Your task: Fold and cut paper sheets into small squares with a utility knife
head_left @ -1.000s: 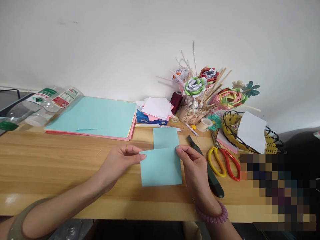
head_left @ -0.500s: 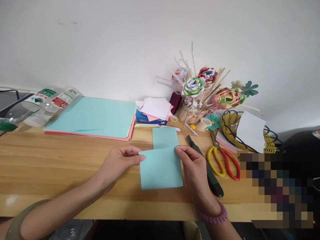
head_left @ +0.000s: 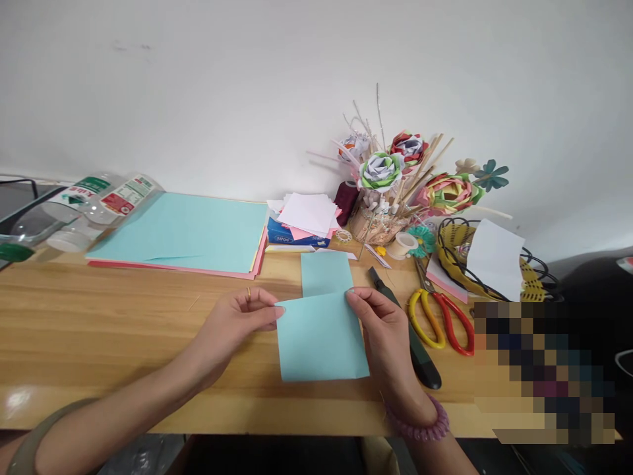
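A light blue sheet of paper (head_left: 320, 340) is held up by its two upper corners above the table. My left hand (head_left: 247, 323) pinches the left corner between thumb and fingers, while my right hand (head_left: 383, 330) grips the right corner the same way. Just beyond it, a second light blue piece of paper (head_left: 326, 272) lies on the wood, its near part hidden by the held sheet. Right of my right hand is a dark green tool with a narrow tip (head_left: 420, 356), and past it lie scissors (head_left: 440, 320) with one yellow and one red handle.
A stack of large coloured sheets (head_left: 198, 227) lies back left, beside plastic bottles (head_left: 106, 201). Small paper squares top a blue box (head_left: 297, 234). Paper flowers (head_left: 380, 170) stand in a wooden holder (head_left: 373, 224), near a tape roll (head_left: 403, 245) and a yellow basket (head_left: 455, 254).
The lower edge of the held paper has swung slightly toward me and to the right. Both hands keep their pinch in nearly the same place.
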### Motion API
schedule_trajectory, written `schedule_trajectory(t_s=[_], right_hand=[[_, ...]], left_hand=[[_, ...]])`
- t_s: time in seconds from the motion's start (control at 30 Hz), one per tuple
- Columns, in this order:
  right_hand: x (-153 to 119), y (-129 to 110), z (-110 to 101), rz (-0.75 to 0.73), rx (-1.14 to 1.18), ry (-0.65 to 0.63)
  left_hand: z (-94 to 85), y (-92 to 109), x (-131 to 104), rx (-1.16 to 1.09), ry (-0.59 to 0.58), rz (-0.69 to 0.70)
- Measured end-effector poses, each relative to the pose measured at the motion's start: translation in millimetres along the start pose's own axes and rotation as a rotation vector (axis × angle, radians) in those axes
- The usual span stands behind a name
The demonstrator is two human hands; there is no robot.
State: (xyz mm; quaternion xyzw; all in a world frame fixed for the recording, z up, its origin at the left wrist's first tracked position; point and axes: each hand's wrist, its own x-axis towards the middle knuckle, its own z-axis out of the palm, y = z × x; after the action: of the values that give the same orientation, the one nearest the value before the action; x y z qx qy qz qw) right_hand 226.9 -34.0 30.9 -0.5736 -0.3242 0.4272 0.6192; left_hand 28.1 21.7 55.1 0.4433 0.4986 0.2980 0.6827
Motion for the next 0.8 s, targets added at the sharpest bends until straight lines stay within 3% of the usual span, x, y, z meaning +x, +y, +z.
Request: schedule_trajectory(t_s=[0.27, 0.43, 0.63, 0.8], right_hand=[[2.7, -1.5, -1.7, -0.024, -0.148, -0.001], [7.5, -4.2, -2.3, -0.011, -0.35, -0.078], [17.1, 1.3, -2.2, -0.06, -0.712, -0.261], [23.1, 4.9, 3.1, -0.203, -0.971, -0.319]], left_hand=[[-1.5, 0.7, 0.1, 0.088, -0.007, 0.034], [-7.0, -8.1, 4.6, 0.196, 0.008, 0.036], [-17.1, -27.5, 10.4, 0.59, -0.033, 0.252], [-15.6, -21.2, 8.9, 1.027, -0.035, 0.345]])
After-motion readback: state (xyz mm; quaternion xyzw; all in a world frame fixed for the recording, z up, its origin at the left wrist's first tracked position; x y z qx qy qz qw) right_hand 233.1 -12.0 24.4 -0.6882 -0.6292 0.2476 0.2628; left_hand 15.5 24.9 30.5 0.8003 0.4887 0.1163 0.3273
